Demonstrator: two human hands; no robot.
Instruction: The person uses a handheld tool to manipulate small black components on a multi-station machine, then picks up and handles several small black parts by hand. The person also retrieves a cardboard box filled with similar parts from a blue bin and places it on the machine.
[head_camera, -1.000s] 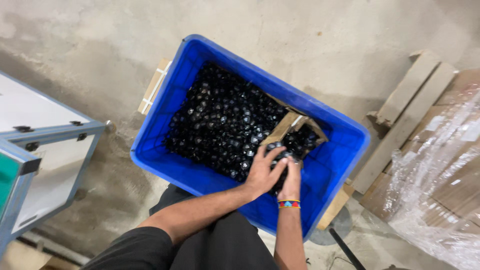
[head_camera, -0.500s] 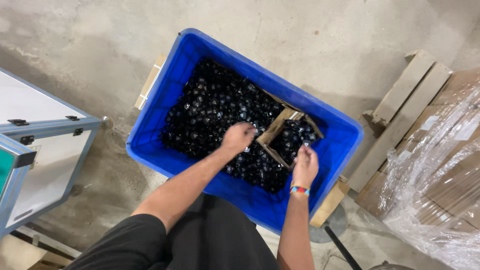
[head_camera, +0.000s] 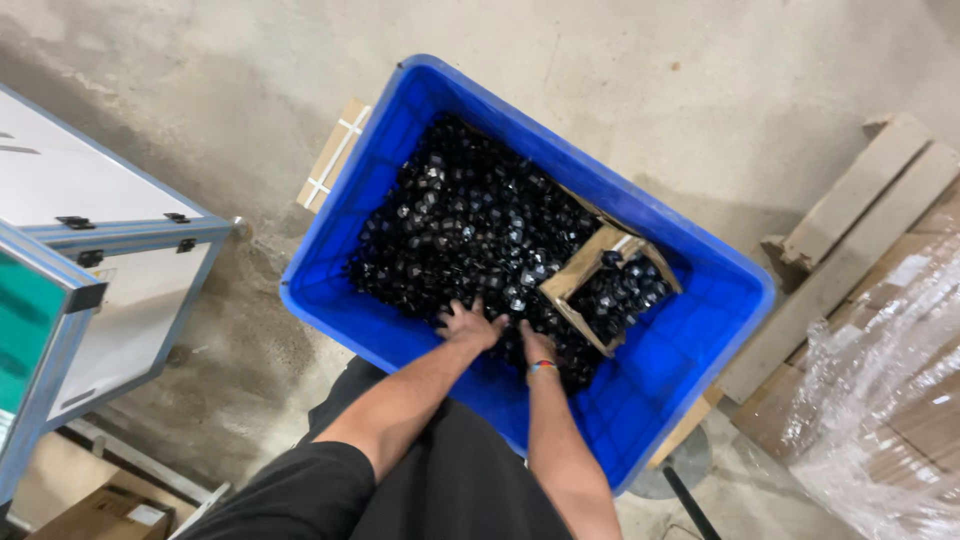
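Here both hands, left (head_camera: 468, 325) and right (head_camera: 535, 345), dig into black parts (head_camera: 470, 225); grip seemingly spread.

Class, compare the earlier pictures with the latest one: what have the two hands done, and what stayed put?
Both hands came back toward the body: the left hand and right hand now dig side by side in the small black parts. The blue plastic crate and open cardboard box stayed put.

A metal-framed cabinet (head_camera: 90, 270), wooden boards (head_camera: 850, 230) and plastic-wrapped cardboard (head_camera: 890, 400) stand nearby.
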